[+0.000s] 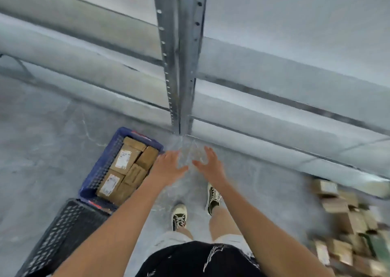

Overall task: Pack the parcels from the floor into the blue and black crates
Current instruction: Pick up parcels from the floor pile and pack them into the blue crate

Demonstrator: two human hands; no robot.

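Black crate [63,232] bottom left – contents not visible. Blue crate [101,169] just beyond it, already packed with cardboard parcels [126,169]. Left hand [168,167] and right hand [211,165] both empty, fingers spread, held out near each other above the floor. Loose parcel pile [348,224] far right, blurred. Looks like between picks – next: turn right, grab a parcel, probably for the black one.

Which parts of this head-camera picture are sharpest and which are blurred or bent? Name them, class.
Head view: the parcels in the blue crate read fairly sharp, labels visible; the parcel pile on the floor at right is smeared by motion blur; the shelving upright and beams splay with wide-angle distortion; lighting is flat and even, without hard shadows.
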